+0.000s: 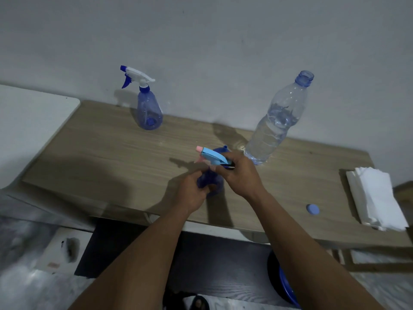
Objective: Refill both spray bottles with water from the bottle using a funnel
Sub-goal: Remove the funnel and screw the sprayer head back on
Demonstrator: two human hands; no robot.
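Observation:
A blue spray bottle [212,180] stands at the middle of the wooden table [111,153]. My left hand [192,193] grips its body. My right hand [241,175] is closed on its light-blue, pink-tipped spray head [212,156] at the neck. Part of a blue funnel [220,150] shows just behind that head. A second blue spray bottle [148,110] with a white and blue trigger stands at the back left. An uncapped clear water bottle [277,121], partly full, stands at the back right. Its blue cap [312,209] lies near the front right edge.
A stack of white paper napkins [375,198] lies at the table's right end. A white surface [29,121] adjoins the table on the left. A blue basin [286,289] sits on the floor below the front edge, and a wall rises right behind the table.

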